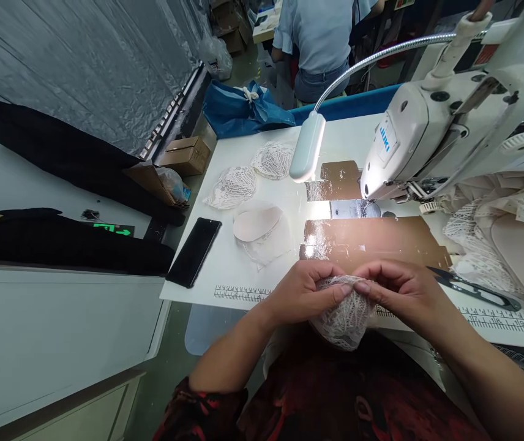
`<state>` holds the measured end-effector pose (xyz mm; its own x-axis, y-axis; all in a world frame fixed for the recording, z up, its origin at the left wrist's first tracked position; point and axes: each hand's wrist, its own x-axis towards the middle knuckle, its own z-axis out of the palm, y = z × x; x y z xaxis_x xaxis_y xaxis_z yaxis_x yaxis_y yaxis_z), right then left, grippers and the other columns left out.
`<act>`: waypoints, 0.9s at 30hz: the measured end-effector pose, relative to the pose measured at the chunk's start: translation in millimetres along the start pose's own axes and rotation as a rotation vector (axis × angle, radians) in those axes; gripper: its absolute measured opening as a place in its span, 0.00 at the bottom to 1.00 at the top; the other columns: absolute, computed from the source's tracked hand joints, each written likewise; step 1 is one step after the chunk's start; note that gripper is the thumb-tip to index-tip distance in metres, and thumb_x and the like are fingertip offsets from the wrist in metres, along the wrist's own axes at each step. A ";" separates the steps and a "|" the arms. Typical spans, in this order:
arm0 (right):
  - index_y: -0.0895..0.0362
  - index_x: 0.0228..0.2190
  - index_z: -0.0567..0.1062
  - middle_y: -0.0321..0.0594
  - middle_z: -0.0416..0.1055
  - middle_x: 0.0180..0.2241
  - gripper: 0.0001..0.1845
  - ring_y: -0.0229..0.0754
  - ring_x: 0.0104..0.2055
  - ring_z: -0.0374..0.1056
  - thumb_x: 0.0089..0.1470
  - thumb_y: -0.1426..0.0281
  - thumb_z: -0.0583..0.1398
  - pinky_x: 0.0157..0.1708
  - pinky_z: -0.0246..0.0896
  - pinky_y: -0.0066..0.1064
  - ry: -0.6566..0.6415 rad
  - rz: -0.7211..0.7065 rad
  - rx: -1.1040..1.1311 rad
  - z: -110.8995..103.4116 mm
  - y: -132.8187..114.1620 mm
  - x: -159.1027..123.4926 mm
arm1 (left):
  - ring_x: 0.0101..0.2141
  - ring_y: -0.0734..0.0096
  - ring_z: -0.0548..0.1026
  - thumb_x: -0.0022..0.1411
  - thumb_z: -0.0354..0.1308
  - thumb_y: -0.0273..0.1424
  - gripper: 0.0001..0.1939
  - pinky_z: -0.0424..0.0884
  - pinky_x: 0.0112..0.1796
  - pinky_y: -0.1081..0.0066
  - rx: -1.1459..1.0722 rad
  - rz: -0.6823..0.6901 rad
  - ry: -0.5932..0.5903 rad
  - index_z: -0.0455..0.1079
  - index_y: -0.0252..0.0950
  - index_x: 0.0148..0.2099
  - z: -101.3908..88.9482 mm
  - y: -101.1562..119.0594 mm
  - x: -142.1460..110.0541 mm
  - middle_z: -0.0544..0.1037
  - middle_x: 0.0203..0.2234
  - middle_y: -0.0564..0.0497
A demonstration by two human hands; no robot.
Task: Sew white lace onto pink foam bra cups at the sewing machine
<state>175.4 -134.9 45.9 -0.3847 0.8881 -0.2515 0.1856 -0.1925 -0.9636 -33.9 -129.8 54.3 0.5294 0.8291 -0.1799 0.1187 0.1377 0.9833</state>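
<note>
Between both hands, at the table's front edge, hangs a white lace bra cup [345,321]. My left hand [310,291] pinches its upper rim between thumb and forefinger. Right beside it, my right hand [393,286] is closed on the same rim, the two thumbs nearly meeting. Two finished-looking lace cups [233,187] lie on the table further back to the left. Nearer, a smooth beige cup pad [257,224] rests on a piece of sheer lace [269,248].
A white sewing machine [402,135] stands at the right, a lamp [308,147] beside it. Brown tape-covered card [367,239] lies before the needle. Thread snips [477,288] and piled lace pieces [486,245] are at right; a black phone [194,252] is left. A person [319,43] sits beyond.
</note>
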 end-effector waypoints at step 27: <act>0.53 0.36 0.78 0.39 0.75 0.33 0.18 0.41 0.32 0.68 0.49 0.53 0.64 0.29 0.63 0.29 0.225 0.062 -0.119 -66.8 4.6 0.2 | 0.21 0.77 0.65 0.59 0.60 0.37 0.13 0.62 0.26 0.75 0.241 0.144 0.775 0.67 0.35 0.27 -50.7 24.8 27.4 0.67 0.18 0.56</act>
<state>236.6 -107.7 47.4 -0.1613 0.9492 -0.2703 0.3131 -0.2106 -0.9261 -59.1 -76.2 75.0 -0.1663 0.9808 0.1024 0.3175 -0.0450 0.9472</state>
